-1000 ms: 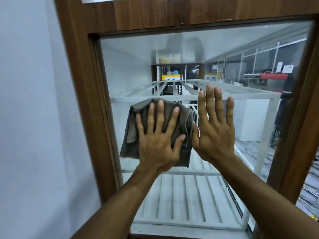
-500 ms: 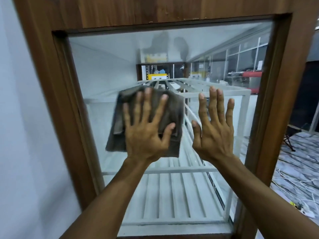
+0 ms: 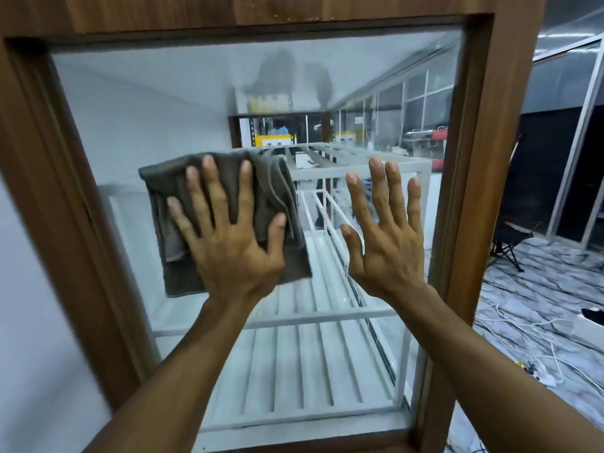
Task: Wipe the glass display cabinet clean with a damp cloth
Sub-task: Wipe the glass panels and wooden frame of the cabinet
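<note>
Our two bare forearms rise from the bottom edge toward the cabinet. Our left hand [image 3: 228, 243] lies flat on a grey cloth [image 3: 281, 194], its fingers [image 3: 212, 191] straight and spread, pressing the cloth against the glass pane [image 3: 163, 109] left of centre, about mid-height. The cloth is folded, and its lower edge hangs below the palm. Our right hand [image 3: 385, 243] is just beside the cloth, apart from it, spread flat at the same glass with straight fingers and holding nothing; we cannot tell whether the palm touches the pane. A brown wooden frame [image 3: 470, 158] surrounds the glass. Behind it, white slatted shelves [image 3: 310, 371] run away from us. Past the frame on the right, white cables [image 3: 539, 338] trail across a patterned floor [image 3: 555, 289], with a dark folding chair [image 3: 510, 243] farther back.
</note>
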### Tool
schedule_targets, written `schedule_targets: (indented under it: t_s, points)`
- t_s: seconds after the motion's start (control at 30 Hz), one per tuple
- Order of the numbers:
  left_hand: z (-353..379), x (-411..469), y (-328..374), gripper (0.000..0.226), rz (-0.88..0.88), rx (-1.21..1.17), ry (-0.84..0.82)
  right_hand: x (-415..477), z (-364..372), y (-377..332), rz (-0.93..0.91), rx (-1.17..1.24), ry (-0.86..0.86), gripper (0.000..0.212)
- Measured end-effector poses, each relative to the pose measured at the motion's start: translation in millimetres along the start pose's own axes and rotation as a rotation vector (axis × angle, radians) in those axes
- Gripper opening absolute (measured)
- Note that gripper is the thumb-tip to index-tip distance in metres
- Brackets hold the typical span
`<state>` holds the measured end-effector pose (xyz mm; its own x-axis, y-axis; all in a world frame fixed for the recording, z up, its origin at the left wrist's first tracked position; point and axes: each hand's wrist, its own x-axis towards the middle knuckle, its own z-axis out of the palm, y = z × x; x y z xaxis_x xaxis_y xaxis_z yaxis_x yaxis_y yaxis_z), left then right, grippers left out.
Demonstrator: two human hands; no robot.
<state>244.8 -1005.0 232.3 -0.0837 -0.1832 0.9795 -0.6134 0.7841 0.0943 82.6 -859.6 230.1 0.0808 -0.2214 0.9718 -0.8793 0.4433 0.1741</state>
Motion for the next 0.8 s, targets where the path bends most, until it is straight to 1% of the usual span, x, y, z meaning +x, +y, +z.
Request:
schedule_targets:
  t_s: [0.03,0.07,0.1,0.17,0.23,0.27,0.3,0.37,0.43,0.47,0.5,0.57,0.63,0.67,0.7,0.73,0.8]
  points:
    - [-1.4,7.5,16.6,0.075,-0.097,-0.001,0.009,-0.7,0.3,-0.1,0.003,0.007,0.003,0.063]
    - [-2.1,12.5,36.0,0.075,-0.128,-0.006,0.003,-1.1,0.8,-1.2,0.008,0.014,0.011,0.063]
    - [-0.4,12.4,53.1,0.074,-0.080,-0.015,-0.005,-0.9,1.3,-2.7,0.012,0.023,0.022,0.062]
    - [4.8,-2.6,68.9,0.072,0.119,-0.056,-0.042,-1.3,0.7,-3.4,0.022,0.048,0.045,0.060]
    - [11.4,-22.6,50.7,0.073,0.263,-0.073,-0.068,-4.9,-2.0,1.6,0.033,0.047,0.056,0.059]
    - [12.7,-28.3,36.6,0.074,0.277,-0.061,-0.064,-8.6,-3.9,5.9,0.039,0.036,0.050,0.058]
    - [12.2,-29.8,26.4,0.075,0.248,-0.041,-0.058,-13.0,-6.0,10.9,0.045,0.027,0.040,0.058]
    - [8.7,-20.5,25.5,0.076,0.088,0.000,-0.024,-20.4,-9.4,20.6,0.044,0.024,0.022,0.058]
    - [6.1,-4.9,53.1,0.076,-0.070,-0.002,-0.004,-23.0,-10.8,23.8,0.035,0.031,0.012,0.058]
    - [6.1,-0.8,70.6,0.075,-0.085,-0.014,-0.012,-23.1,-11.0,23.7,0.034,0.037,0.013,0.058]
    - [7.5,-1.0,85.4,0.074,-0.038,-0.028,-0.020,-23.3,-10.9,23.6,0.033,0.043,0.015,0.058]
    - [13.4,-13.2,97.5,0.072,0.141,-0.060,-0.043,-24.5,-12.3,24.9,0.035,0.051,0.018,0.059]
    - [19.6,-26.9,82.5,0.072,0.294,-0.067,-0.058,-27.2,-15.6,27.3,0.046,0.060,0.008,0.059]
    - [20.7,-30.6,73.0,0.072,0.335,-0.061,-0.058,-28.4,-17.9,28.2,0.049,0.068,-0.002,0.059]
    - [20.8,-31.2,67.2,0.072,0.338,-0.053,-0.053,-29.0,-20.2,29.2,0.048,0.071,-0.009,0.059]
    - [20.0,-28.2,67.1,0.072,0.298,-0.048,-0.043,-29.4,-22.3,30.3,0.048,0.061,-0.010,0.059]
    - [16.8,-17.7,85.0,0.072,0.129,-0.054,-0.022,-30.5,-26.2,33.2,0.046,0.038,-0.006,0.059]
